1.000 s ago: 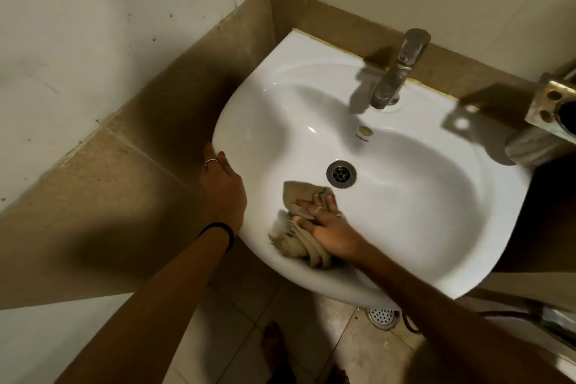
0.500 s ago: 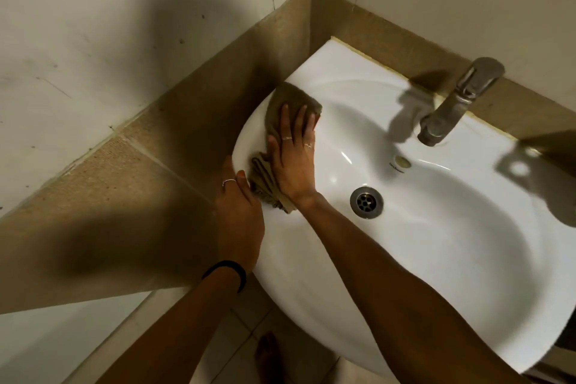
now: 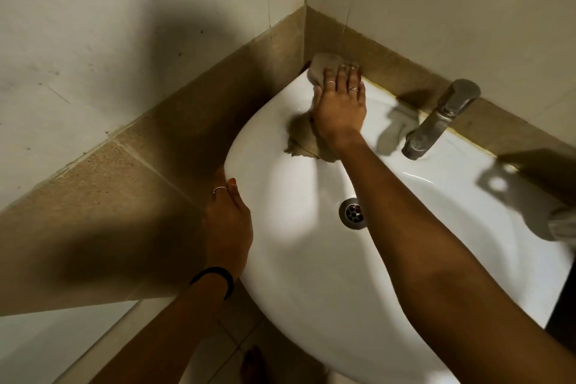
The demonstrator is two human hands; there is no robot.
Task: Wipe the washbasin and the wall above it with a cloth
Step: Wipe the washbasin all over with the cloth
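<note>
The white washbasin [image 3: 299, 259] fills the lower right and is fixed into a corner of the tiled wall [image 3: 436, 0]. My right hand [image 3: 339, 106] lies flat on a beige cloth [image 3: 319, 67], pressing it on the basin's back left corner against the brown tile band. A loose end of the cloth trails below the wrist. My left hand [image 3: 229, 224] rests on the basin's left rim, fingers around the edge, with a black band on the wrist.
A metal tap [image 3: 436, 121] stands on the back ledge, right of my right hand. The drain [image 3: 353, 213] lies mid bowl, partly behind my forearm. The side wall [image 3: 109, 40] stands close on the left. Floor tiles and a foot [image 3: 254, 365] show below.
My right hand has slid the cloth from the bowl's front, up along the left rim, to the back left corner. The left hand has stayed on the rim. The view has shifted.
</note>
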